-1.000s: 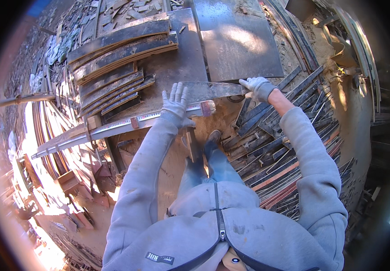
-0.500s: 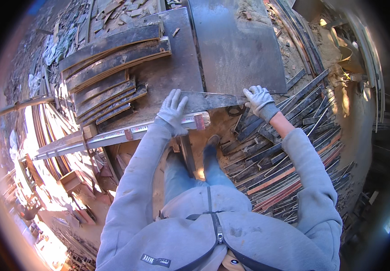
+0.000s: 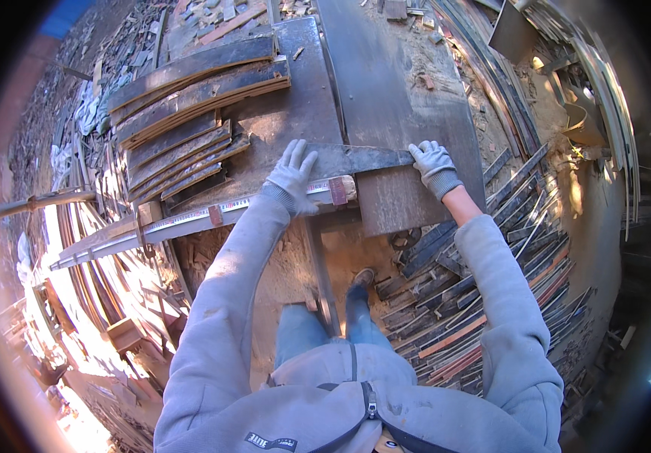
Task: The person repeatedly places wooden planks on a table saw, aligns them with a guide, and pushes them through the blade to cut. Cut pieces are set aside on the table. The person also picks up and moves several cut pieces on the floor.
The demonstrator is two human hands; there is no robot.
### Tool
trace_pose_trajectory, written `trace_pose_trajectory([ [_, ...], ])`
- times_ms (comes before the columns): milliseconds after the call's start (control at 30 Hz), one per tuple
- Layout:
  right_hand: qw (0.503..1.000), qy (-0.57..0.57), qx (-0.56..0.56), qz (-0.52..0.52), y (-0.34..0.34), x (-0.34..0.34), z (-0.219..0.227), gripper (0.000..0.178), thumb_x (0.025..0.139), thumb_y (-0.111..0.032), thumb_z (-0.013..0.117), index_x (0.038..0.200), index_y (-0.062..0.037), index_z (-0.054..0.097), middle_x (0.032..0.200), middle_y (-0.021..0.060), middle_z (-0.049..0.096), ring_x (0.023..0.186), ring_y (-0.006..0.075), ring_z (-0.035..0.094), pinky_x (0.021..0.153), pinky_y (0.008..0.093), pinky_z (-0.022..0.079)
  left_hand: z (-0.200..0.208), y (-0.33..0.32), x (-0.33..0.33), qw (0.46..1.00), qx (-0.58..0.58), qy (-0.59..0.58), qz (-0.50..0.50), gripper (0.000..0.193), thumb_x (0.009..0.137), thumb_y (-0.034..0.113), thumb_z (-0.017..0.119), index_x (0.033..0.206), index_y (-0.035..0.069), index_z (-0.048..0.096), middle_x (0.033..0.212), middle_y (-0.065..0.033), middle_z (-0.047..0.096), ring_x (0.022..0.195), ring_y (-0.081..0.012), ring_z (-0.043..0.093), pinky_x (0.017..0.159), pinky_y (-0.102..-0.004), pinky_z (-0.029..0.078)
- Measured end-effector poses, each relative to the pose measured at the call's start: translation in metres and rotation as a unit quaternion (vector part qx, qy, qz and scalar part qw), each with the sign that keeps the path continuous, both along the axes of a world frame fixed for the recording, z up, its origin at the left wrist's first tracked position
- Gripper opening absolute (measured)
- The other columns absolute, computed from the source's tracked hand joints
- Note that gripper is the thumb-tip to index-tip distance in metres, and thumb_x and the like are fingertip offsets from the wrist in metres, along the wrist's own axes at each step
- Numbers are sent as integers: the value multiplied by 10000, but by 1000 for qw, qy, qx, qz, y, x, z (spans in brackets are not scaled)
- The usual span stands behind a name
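A long, tapered dark wooden board (image 3: pixel 355 158) lies crosswise over the dark tabletop in front of me. My left hand (image 3: pixel 292 177), in a pale grey work glove, rests flat on the board's left part with its fingers stretched out. At the narrow right end, my gloved right hand (image 3: pixel 432 160) grips the board's tip, thumb and fingers closed on it. Just on my side of the left hand runs a rail with a measuring tape (image 3: pixel 231 205) along it. A brown flat panel (image 3: pixel 397 200) shows below the board, between the rail's end and my right hand.
Curved dark boards (image 3: pixel 204 102) are stacked at the left on the table (image 3: pixel 299 64). A long slot divides the tabletop. Piled wood strips (image 3: pixel 484 302) cover the ground at right, and more strips (image 3: pixel 87 241) lie at left. A metal post stands between my legs.
The brown panel has come into sight below the board, toward me. My right hand and the board's tip have shifted slightly; both hands keep their places on the board.
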State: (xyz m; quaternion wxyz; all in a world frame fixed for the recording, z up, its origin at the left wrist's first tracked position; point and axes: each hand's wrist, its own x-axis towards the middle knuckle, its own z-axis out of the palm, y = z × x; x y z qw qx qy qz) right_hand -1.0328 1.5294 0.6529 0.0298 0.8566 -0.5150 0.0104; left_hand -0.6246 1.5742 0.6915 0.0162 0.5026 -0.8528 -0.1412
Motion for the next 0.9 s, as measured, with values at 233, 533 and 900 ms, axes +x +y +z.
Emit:
trace_pose_trajectory([
  [233, 998, 43, -9, -47, 3, 1, -14, 258, 918, -182, 698, 1157, -84, 699, 1138, 153, 674, 1116, 361, 636, 931, 489, 534, -8, 7, -3, 1000, -19, -10, 12, 1236, 565, 476, 913, 1582, -10, 405, 1669, -343, 260, 1585, -487, 232, 1318, -484, 275],
  [533, 990, 38, 1, -139, 34, 7, -3, 300, 915, -255, 745, 1159, -91, 687, 1195, 180, 669, 1167, 378, 628, 998, 482, 517, -10, 3, 0, 999, -34, 2, 5, 1277, 551, 522, 927, 1581, -24, 405, 1670, -336, 266, 1587, -492, 220, 1317, -496, 271],
  [900, 912, -273, 171, -255, 202, 27, 8, 329, 917, -275, 777, 1162, -74, 687, 1163, 193, 710, 1113, 389, 688, 966, 471, 541, -7, 9, -4, 1000, -20, 21, 10, 1254, 545, 503, 920, 1567, -25, 418, 1675, -330, 267, 1584, -507, 211, 1315, -501, 277],
])
